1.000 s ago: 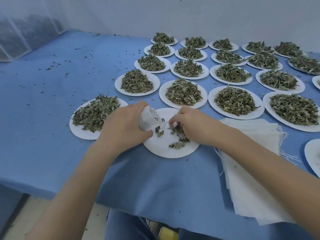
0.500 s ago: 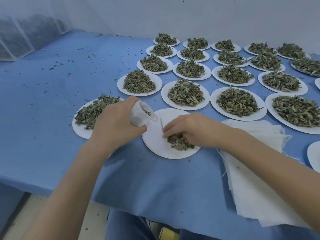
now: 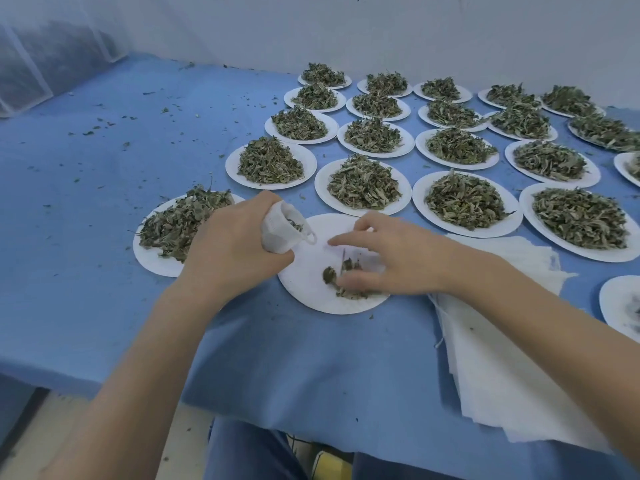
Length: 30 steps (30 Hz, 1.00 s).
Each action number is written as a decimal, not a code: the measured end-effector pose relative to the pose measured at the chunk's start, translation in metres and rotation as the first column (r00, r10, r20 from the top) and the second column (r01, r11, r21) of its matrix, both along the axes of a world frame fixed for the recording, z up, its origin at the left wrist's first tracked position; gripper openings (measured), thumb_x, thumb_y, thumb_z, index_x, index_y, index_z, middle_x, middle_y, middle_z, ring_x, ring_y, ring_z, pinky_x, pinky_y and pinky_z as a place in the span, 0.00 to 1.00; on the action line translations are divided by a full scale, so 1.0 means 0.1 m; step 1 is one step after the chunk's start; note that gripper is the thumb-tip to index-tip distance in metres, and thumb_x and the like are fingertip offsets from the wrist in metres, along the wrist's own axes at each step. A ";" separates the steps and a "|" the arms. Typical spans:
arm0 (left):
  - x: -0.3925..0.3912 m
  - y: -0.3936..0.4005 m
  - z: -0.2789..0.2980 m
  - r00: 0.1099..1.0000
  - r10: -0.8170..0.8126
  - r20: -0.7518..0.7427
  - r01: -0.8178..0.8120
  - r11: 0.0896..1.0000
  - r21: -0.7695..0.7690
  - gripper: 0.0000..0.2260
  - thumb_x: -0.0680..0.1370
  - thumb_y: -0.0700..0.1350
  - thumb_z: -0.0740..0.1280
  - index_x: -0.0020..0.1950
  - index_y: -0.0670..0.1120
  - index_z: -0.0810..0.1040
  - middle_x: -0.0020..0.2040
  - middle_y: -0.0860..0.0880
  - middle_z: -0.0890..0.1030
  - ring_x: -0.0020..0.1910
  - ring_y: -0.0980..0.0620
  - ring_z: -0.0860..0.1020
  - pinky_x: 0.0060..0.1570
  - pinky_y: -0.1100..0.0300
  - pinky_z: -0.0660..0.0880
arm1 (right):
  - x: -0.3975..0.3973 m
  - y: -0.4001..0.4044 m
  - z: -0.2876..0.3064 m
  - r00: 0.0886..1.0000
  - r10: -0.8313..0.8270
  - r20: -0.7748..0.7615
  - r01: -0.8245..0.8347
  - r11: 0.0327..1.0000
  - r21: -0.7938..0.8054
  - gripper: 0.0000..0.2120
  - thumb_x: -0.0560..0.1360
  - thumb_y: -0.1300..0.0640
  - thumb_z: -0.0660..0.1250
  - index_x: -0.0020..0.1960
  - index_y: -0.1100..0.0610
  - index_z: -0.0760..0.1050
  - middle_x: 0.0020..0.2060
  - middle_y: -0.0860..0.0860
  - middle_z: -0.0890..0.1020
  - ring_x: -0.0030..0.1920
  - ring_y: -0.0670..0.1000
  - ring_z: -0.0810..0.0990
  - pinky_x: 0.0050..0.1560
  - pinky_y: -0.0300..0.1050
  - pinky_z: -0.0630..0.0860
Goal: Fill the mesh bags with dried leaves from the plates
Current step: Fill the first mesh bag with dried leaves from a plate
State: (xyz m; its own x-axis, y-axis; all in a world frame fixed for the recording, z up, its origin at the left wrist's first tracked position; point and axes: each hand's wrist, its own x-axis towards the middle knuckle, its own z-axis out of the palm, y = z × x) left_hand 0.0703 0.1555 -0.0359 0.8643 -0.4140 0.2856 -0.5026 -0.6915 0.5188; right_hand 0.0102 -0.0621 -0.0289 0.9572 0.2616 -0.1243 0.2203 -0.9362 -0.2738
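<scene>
Some twenty-two plates (image 3: 466, 226), most heaped with leaves (image 3: 464, 199); one held bag (image 3: 278, 233).

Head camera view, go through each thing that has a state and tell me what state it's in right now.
Mesh bag: mouth open, leaves inside, held by left hand.
Right hand: fingers spread over the last leaves.
Nearest plate: almost emptied.
Other plates: heaped full.
Spare bags: stacked flat, empty.

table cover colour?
Blue: the table cover shows plain blue, flecked with leaf crumbs, in the head view.
</scene>
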 end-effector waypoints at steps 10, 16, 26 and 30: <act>-0.04 -0.03 0.02 1.000 -0.017 0.015 0.016 0.999 0.046 0.14 0.65 0.46 0.70 0.48 0.55 0.71 0.36 0.57 0.73 0.39 0.50 0.72 0.35 0.57 0.69 | -0.03 0.17 -0.05 1.000 0.026 -0.015 -0.025 0.998 0.055 0.14 0.73 0.47 0.69 0.59 0.47 0.76 0.55 0.48 0.72 0.45 0.42 0.69 0.51 0.37 0.67; -0.07 -0.08 -0.01 0.999 -0.051 0.020 0.047 0.988 0.148 0.16 0.66 0.48 0.70 0.51 0.54 0.70 0.39 0.57 0.72 0.43 0.49 0.72 0.40 0.56 0.69 | -0.05 0.23 -0.08 0.996 -0.047 0.074 0.035 0.987 0.154 0.05 0.72 0.54 0.70 0.46 0.52 0.83 0.41 0.44 0.82 0.36 0.38 0.73 0.43 0.26 0.66; -0.13 -0.09 0.00 0.992 -0.070 0.108 0.036 0.955 0.294 0.17 0.69 0.50 0.68 0.56 0.51 0.71 0.47 0.53 0.77 0.45 0.46 0.75 0.39 0.56 0.70 | -0.01 0.18 0.39 0.966 -0.175 0.191 0.074 0.894 0.442 0.03 0.70 0.58 0.73 0.40 0.52 0.84 0.27 0.43 0.82 0.33 0.39 0.80 0.39 0.27 0.73; -0.18 -0.20 -0.02 0.980 -0.089 0.177 0.044 0.969 0.242 0.16 0.68 0.52 0.68 0.52 0.49 0.70 0.43 0.53 0.76 0.42 0.46 0.75 0.35 0.56 0.66 | 0.06 0.42 0.42 0.967 -0.036 0.253 -0.031 0.966 0.257 0.05 0.71 0.60 0.71 0.44 0.53 0.85 0.35 0.49 0.85 0.36 0.45 0.81 0.42 0.32 0.73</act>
